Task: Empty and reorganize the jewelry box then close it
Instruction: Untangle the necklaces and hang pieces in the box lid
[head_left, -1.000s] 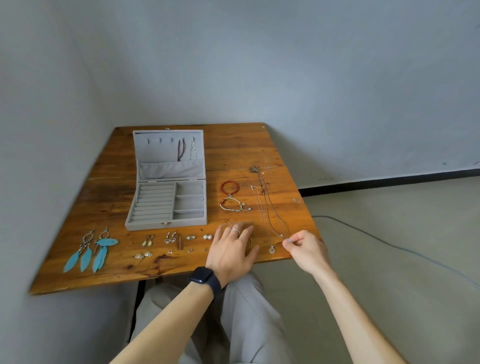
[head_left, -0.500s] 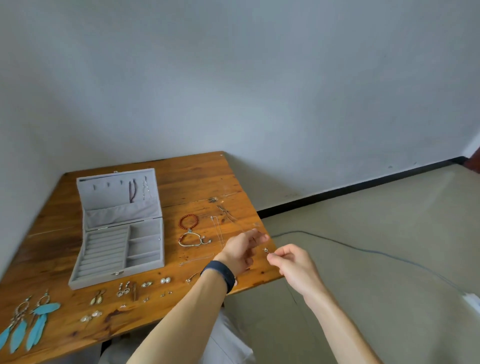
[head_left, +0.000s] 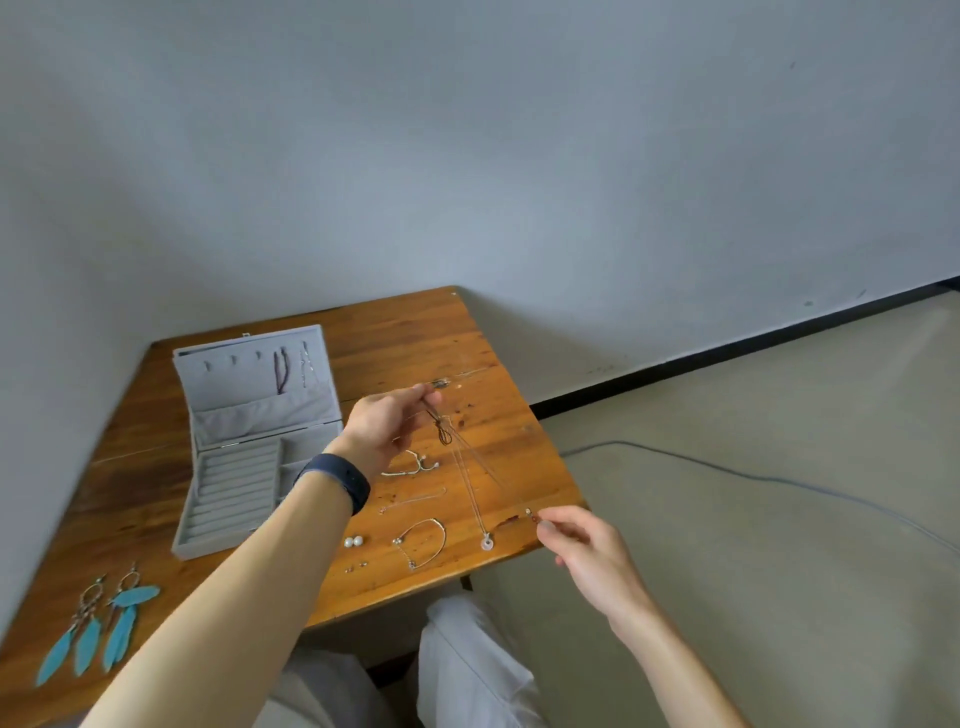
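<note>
A grey jewelry box stands open on the wooden table, its lid upright with two pieces hanging inside. My left hand is raised over the table right of the box and pinches the far end of a thin brown cord necklace. My right hand pinches the necklace's other end with a small red bead at the table's right edge. The cord stretches between both hands just above the wood.
A silver chain with a white ring pendant, a bangle, a silver bracelet, pearl studs and turquoise feather earrings lie on the table. A cable runs across the floor on the right.
My left hand rose from the table's near edge and moved far up along the necklace. My right hand keeps its end. The camera tilted up and right.
</note>
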